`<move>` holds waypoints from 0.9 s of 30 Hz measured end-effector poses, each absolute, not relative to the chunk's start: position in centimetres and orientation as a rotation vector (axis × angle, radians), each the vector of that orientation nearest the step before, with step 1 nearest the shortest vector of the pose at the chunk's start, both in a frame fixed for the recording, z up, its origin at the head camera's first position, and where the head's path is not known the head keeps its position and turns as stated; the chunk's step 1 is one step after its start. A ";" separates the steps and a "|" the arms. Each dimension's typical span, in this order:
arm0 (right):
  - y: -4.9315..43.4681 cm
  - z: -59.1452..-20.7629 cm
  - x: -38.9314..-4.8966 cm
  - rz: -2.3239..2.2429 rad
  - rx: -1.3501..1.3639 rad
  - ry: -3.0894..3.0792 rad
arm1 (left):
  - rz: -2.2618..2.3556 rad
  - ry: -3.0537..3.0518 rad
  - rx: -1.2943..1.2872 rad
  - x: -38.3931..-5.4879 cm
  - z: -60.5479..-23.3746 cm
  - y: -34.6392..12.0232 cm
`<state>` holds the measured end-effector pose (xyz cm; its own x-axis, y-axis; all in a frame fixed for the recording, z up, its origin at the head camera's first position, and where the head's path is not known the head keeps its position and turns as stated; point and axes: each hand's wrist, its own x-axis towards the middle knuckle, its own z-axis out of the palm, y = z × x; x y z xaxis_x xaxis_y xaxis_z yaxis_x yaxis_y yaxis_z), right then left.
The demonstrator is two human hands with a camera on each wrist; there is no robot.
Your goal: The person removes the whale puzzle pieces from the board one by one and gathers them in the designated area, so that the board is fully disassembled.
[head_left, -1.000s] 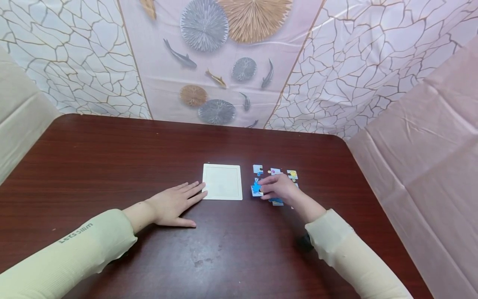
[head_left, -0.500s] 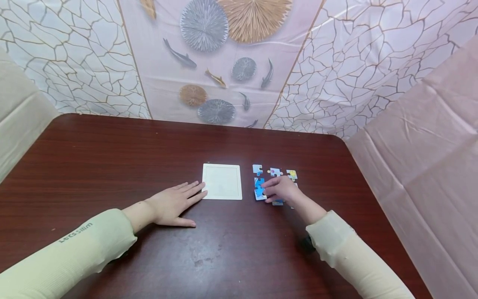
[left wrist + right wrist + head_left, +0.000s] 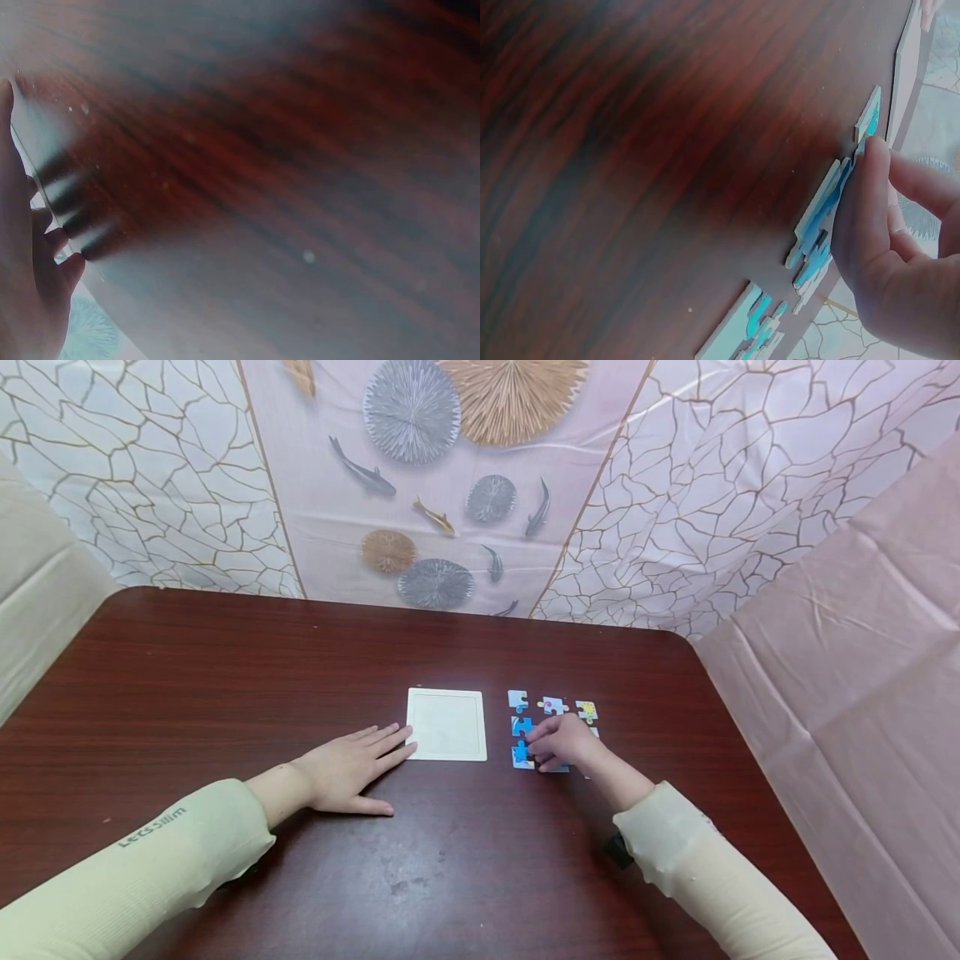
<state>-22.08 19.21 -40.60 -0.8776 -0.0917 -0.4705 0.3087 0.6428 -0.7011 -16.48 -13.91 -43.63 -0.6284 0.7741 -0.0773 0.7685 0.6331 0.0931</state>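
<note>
My left hand [image 3: 351, 774] lies flat with fingers spread on the table, its fingertips touching the left edge of a square white puzzle tray [image 3: 447, 727]. My right hand [image 3: 568, 743] is over the puzzle pieces, its fingertips at the right side of a blue-patterned corner piece [image 3: 521, 757] lying flat. In the head view the thumb looks slightly apart from that piece. In the right wrist view the bent fingers and thumb [image 3: 870, 195] come close beside the piece [image 3: 868, 116]. Directly above it is a blue piece [image 3: 521, 727]. The hand hides other pieces.
Along the back of the group are a corner piece [image 3: 517, 699], a middle piece [image 3: 553, 704] and a yellow-flowered piece [image 3: 586, 709]. Another piece [image 3: 558, 768] peeks out below the right hand. Patterned cloth [image 3: 487, 527] hangs behind the dark wooden table [image 3: 360, 643].
The blue-patterned corner piece moved slightly right and toward the person, coming to lie below the blue piece. My right hand followed and its thumb drew back a little. My left hand stayed still.
</note>
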 end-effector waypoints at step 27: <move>19.3 -39.5 -22.6 -1.218 0.184 2.340 | 0.174 2.812 1.212 -17.3 -42.9 -14.5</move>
